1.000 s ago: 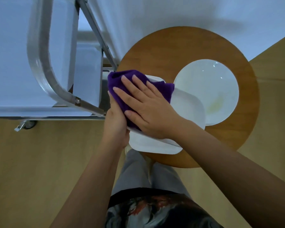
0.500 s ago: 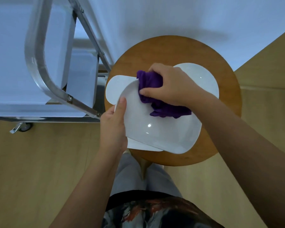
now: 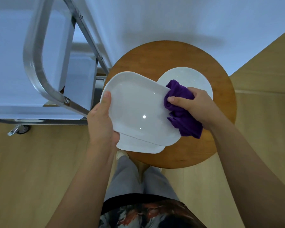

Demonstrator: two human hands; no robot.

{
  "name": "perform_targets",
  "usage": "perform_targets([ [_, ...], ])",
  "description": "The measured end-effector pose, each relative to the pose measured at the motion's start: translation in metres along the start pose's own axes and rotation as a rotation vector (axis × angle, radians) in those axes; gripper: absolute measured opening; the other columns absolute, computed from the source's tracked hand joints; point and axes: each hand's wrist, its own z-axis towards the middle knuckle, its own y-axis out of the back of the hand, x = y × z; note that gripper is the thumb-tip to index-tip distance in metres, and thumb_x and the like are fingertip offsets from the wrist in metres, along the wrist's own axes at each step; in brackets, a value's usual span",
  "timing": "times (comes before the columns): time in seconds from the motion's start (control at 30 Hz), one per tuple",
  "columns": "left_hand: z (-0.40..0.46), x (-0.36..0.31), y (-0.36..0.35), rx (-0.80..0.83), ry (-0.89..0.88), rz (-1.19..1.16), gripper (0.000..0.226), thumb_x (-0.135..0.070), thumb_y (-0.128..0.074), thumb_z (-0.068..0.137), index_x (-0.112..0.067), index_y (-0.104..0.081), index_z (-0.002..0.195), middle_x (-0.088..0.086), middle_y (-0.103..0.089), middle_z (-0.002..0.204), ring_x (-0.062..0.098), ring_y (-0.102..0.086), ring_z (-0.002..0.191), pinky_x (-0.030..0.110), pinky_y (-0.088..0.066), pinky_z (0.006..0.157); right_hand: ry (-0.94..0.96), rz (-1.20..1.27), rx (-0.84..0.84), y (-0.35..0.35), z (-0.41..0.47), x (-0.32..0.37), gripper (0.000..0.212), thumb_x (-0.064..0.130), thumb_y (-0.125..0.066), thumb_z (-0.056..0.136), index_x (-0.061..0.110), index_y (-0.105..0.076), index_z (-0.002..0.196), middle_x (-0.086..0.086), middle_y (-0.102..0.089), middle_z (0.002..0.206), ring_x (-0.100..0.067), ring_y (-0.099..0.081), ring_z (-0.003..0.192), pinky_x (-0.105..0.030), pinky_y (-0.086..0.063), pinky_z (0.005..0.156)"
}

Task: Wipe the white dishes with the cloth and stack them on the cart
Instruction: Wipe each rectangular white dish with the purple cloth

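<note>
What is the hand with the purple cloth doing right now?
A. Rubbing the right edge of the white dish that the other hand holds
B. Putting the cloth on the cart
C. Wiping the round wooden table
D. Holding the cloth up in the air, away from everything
A: the right hand grips the purple cloth against the right edge of the white dish, which the left hand holds.

L hand (image 3: 102, 122) holds dish (image 3: 136, 111); R hand (image 3: 196, 106) grips cloth (image 3: 179, 102).

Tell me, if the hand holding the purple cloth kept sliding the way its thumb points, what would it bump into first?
Probably the rectangular white dish. The right hand points left with the purple cloth already at that dish's right edge. Depth is hard to judge.
</note>
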Motion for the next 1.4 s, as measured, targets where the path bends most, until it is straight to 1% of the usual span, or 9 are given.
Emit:
perform_targets([
  [0.17, -0.005, 0.008, -0.009, -0.055, 0.007, -0.084, 0.04, -0.043, -0.065, 0.078, -0.016, -0.068, 0.107, 0.009, -0.071, 0.107, 0.033, -0.065, 0.106, 0.05, -0.053, 0.087, -0.068, 0.489, -0.181, -0.021, -0.012, -0.02, 0.033, 0.032, -0.079, 0.072, 0.026, -0.061, 0.099, 0.003, -0.07, 0.091, -0.021, -0.068, 0.087, -0.032, -0.058, 0.064],
  [0.3, -0.007, 0.013, -0.01, -0.097, 0.022, -0.106, 0.056, -0.046, -0.065, 0.074, -0.014, -0.062, 0.12, 0.008, -0.069, 0.111, 0.031, -0.066, 0.104, 0.048, -0.055, 0.084, -0.134, 0.64, -0.267, -0.036, -0.02, -0.032, 0.033, 0.031, -0.078, 0.072, 0.029, -0.06, 0.1, 0.005, -0.069, 0.093, -0.02, -0.066, 0.089, -0.029, -0.056, 0.06],
  [0.63, -0.012, 0.026, -0.02, -0.201, 0.086, -0.16, 0.02, -0.05, -0.058, 0.087, -0.034, -0.066, 0.097, -0.005, -0.074, 0.094, 0.023, -0.07, 0.092, 0.044, -0.059, 0.071, -0.166, 0.917, -0.613, -0.075, -0.033, -0.033, 0.031, 0.037, -0.076, 0.076, 0.036, -0.056, 0.1, 0.012, -0.067, 0.092, -0.013, -0.068, 0.076, -0.025, -0.056, 0.055],
  [0.73, -0.01, 0.019, -0.002, -0.054, 0.002, 0.099, 0.017, -0.046, -0.061, 0.084, -0.032, -0.069, 0.089, -0.007, -0.074, 0.088, 0.019, -0.07, 0.089, 0.039, -0.059, 0.071, -0.144, 0.727, -0.545, -0.054, -0.023, -0.027, 0.024, 0.033, -0.074, 0.078, 0.034, -0.056, 0.093, 0.011, -0.065, 0.089, -0.014, -0.065, 0.08, -0.022, -0.054, 0.053],
  [0.83, 0.005, -0.008, 0.013, 0.22, 0.029, 0.263, 0.022, -0.039, -0.058, 0.086, -0.024, -0.068, 0.098, -0.003, -0.074, 0.087, 0.019, -0.071, 0.085, 0.028, -0.057, 0.061, -0.048, 0.532, -0.428, -0.027, -0.013, -0.015, 0.022, 0.029, -0.078, 0.075, 0.033, -0.058, 0.082, 0.016, -0.067, 0.072, -0.013, -0.065, 0.076, -0.02, -0.052, 0.048],
  [0.93, 0.017, -0.024, 0.01, 0.339, 0.229, 0.448, 0.03, -0.042, -0.057, 0.09, -0.022, -0.064, 0.111, 0.004, -0.071, 0.102, 0.029, -0.066, 0.1, 0.042, -0.057, 0.077, -0.039, 0.419, -0.318, -0.019, -0.004, 0.001, 0.027, 0.031, -0.081, 0.07, 0.031, -0.059, 0.085, 0.01, -0.068, 0.081, -0.015, -0.067, 0.076, -0.026, -0.056, 0.052],
  [1.0, 0.015, -0.028, 0.001, 0.322, 0.268, 0.489, 0.028, -0.042, -0.057, 0.091, -0.021, -0.067, 0.107, 0.006, -0.069, 0.106, 0.032, -0.064, 0.103, 0.05, -0.053, 0.089, -0.043, 0.419, -0.283, -0.018, 0.001, 0.011, 0.032, 0.032, -0.083, 0.067, 0.029, -0.06, 0.089, 0.005, -0.068, 0.087, -0.017, -0.068, 0.078, -0.03, -0.058, 0.057],
  [1.13, 0.011, -0.022, -0.002, 0.254, 0.173, 0.432, 0.027, -0.04, -0.056, 0.092, -0.026, -0.074, 0.078, 0.004, -0.072, 0.098, 0.032, -0.065, 0.099, 0.053, -0.052, 0.089, -0.02, 0.559, -0.351, -0.028, -0.002, 0.009, 0.03, 0.03, -0.081, 0.069, 0.029, -0.06, 0.09, 0.006, -0.068, 0.09, -0.016, -0.067, 0.083, -0.029, -0.058, 0.06],
  [1.4, -0.015, 0.012, 0.008, 0.164, 0.126, 0.312, 0.024, -0.033, -0.051, 0.095, -0.028, -0.073, 0.087, 0.001, -0.073, 0.096, 0.023, -0.071, 0.089, 0.041, -0.06, 0.073, -0.103, 0.81, -0.404, -0.051, -0.023, -0.012, 0.025, 0.028, -0.075, 0.077, 0.031, -0.06, 0.097, 0.006, -0.07, 0.09, -0.017, -0.068, 0.083, -0.027, -0.055, 0.056],
])
